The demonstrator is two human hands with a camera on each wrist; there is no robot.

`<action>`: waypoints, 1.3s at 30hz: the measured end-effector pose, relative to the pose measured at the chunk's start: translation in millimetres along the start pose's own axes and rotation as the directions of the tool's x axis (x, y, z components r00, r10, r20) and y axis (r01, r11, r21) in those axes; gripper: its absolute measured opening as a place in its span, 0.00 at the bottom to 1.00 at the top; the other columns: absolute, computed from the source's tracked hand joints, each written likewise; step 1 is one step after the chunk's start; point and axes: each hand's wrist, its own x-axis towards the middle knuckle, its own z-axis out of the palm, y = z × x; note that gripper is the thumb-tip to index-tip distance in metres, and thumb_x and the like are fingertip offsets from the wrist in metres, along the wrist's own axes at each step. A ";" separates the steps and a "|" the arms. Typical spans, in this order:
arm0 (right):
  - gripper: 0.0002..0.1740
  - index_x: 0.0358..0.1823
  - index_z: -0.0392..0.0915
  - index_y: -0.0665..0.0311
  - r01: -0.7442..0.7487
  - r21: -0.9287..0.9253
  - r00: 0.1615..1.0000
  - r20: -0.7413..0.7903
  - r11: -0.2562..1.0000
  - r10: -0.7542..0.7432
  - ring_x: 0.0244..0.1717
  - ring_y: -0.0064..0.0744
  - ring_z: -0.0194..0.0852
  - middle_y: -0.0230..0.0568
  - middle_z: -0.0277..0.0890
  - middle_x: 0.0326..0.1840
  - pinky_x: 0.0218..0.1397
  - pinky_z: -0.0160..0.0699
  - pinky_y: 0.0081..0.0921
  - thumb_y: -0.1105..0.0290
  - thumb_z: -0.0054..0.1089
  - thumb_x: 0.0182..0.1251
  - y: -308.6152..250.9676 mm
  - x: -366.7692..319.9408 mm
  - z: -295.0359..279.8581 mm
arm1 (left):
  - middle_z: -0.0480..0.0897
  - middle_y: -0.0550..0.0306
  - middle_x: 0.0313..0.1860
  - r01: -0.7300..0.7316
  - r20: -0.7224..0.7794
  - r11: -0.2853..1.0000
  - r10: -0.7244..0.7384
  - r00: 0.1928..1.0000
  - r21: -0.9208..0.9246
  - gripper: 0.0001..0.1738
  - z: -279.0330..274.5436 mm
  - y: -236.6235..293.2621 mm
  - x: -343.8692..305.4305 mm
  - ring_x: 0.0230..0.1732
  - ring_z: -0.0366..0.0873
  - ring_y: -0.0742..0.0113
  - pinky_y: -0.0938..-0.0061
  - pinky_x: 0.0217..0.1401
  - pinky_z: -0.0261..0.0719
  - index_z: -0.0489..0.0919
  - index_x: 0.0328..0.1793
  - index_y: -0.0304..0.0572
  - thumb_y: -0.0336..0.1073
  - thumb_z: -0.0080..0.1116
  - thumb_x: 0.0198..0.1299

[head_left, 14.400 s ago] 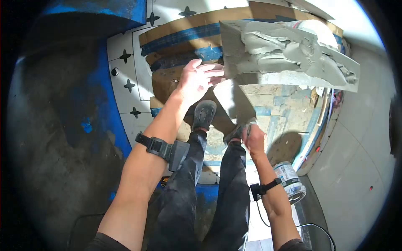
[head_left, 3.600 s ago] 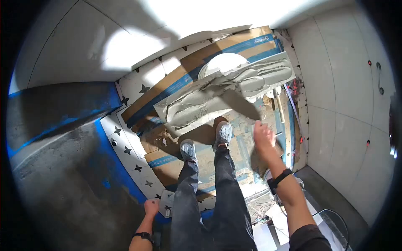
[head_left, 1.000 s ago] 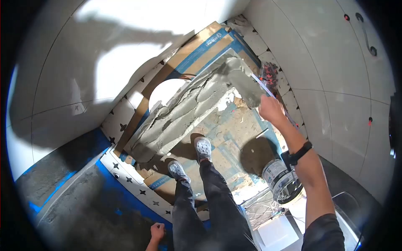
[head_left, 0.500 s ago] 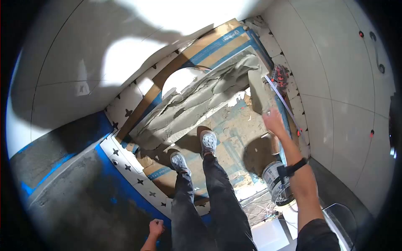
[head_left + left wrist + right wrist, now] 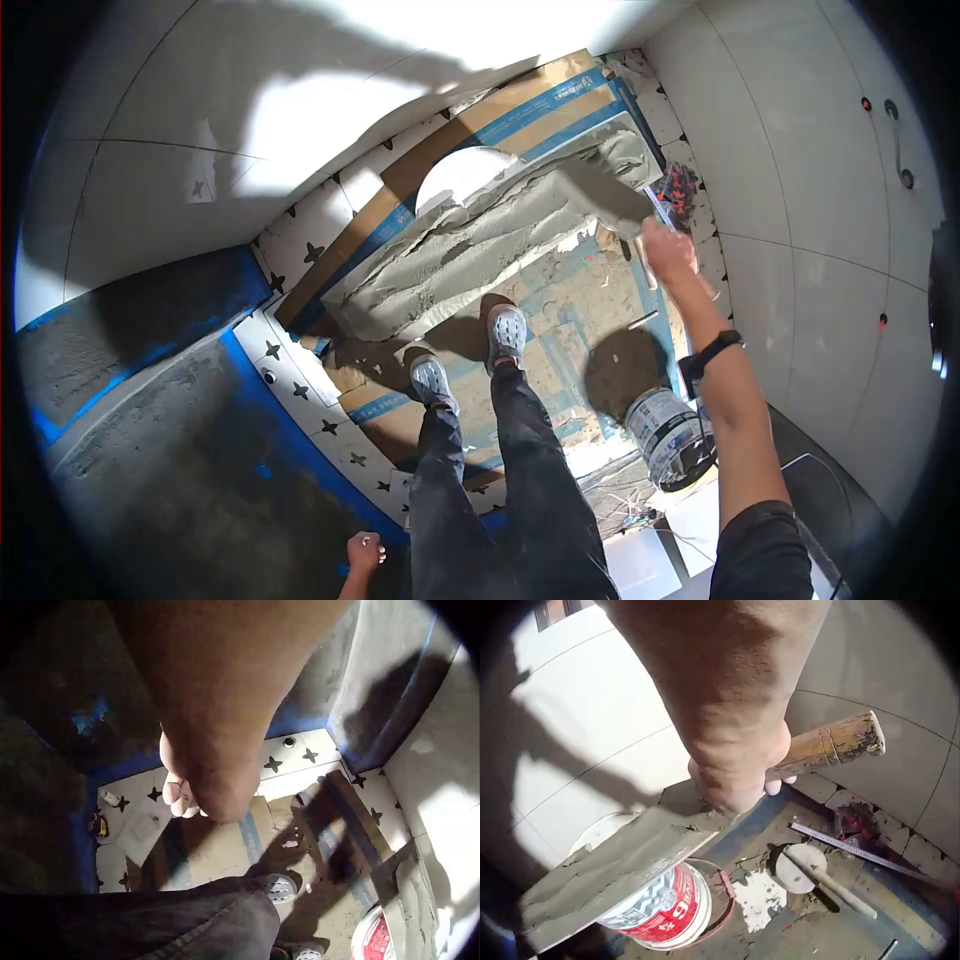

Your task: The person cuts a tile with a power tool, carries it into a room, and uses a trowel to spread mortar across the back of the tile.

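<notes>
My right hand (image 5: 670,250) grips the wooden handle (image 5: 836,742) of a trowel. In the head view its flat blade (image 5: 605,195) reaches leftward over the right part of a long tile coated in grey mortar (image 5: 450,262); the right wrist view shows the mortar (image 5: 615,859) close by the hand (image 5: 735,780). Beneath the tile stands a white bucket with a red label (image 5: 675,907). Low at the left, my left hand (image 5: 366,551) hangs beside the leg, fingers loosely curled, with nothing visible in it; in the left wrist view its fingers (image 5: 180,796) are partly hidden by the wrist.
Taped cardboard (image 5: 560,330) covers the floor under the shoes (image 5: 507,335). A mortar-smeared bucket (image 5: 670,440) stands at the lower right, near tangled wires (image 5: 620,500). A ruler (image 5: 855,851), a round pale tool (image 5: 799,868) and a bag of red pieces (image 5: 677,190) lie by the right wall.
My right hand has moved up, and the trowel blade has swung from the tile's right end to a leftward slant over the mortar. The left hand still hangs low.
</notes>
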 end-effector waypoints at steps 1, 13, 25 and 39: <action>0.11 0.51 0.73 0.61 -0.108 -0.040 0.994 -0.002 0.993 0.108 0.48 0.55 0.87 0.54 0.84 0.48 0.49 0.85 0.50 0.69 0.48 0.71 14.0 10.0 -3.2 | 0.81 0.52 0.21 -0.003 -0.013 1.000 0.003 1.000 0.011 0.10 -4.9 -4.4 -2.5 0.17 0.78 0.67 0.71 0.19 0.77 0.80 0.38 0.31 0.33 0.57 0.67; 0.20 0.41 0.79 0.72 0.044 0.622 0.987 -0.150 0.782 0.063 0.42 0.67 0.81 0.68 0.80 0.37 0.45 0.76 0.54 0.59 0.63 0.62 -169.0 -112.7 63.0 | 0.82 0.53 0.26 0.015 -0.005 0.999 -0.016 1.000 -0.052 0.10 -5.2 -38.4 8.9 0.23 0.80 0.67 0.70 0.25 0.80 0.81 0.41 0.33 0.35 0.59 0.67; 0.11 0.46 0.74 0.68 0.095 0.373 0.993 0.026 0.923 -0.112 0.43 0.66 0.84 0.63 0.82 0.40 0.45 0.81 0.57 0.67 0.49 0.71 -343.8 -160.2 29.4 | 0.82 0.52 0.25 0.041 0.015 0.988 -0.039 0.999 -0.151 0.12 -49.3 -80.5 26.1 0.21 0.79 0.67 0.71 0.23 0.78 0.81 0.44 0.32 0.37 0.59 0.68; 0.12 0.43 0.76 0.67 0.196 0.325 0.975 0.037 0.925 -0.220 0.41 0.62 0.86 0.62 0.84 0.35 0.46 0.82 0.55 0.65 0.51 0.69 -395.2 -187.0 18.1 | 0.80 0.54 0.23 0.019 0.040 0.983 -0.012 0.999 -0.181 0.12 -63.6 -103.8 45.9 0.19 0.77 0.69 0.72 0.21 0.76 0.81 0.43 0.31 0.36 0.59 0.65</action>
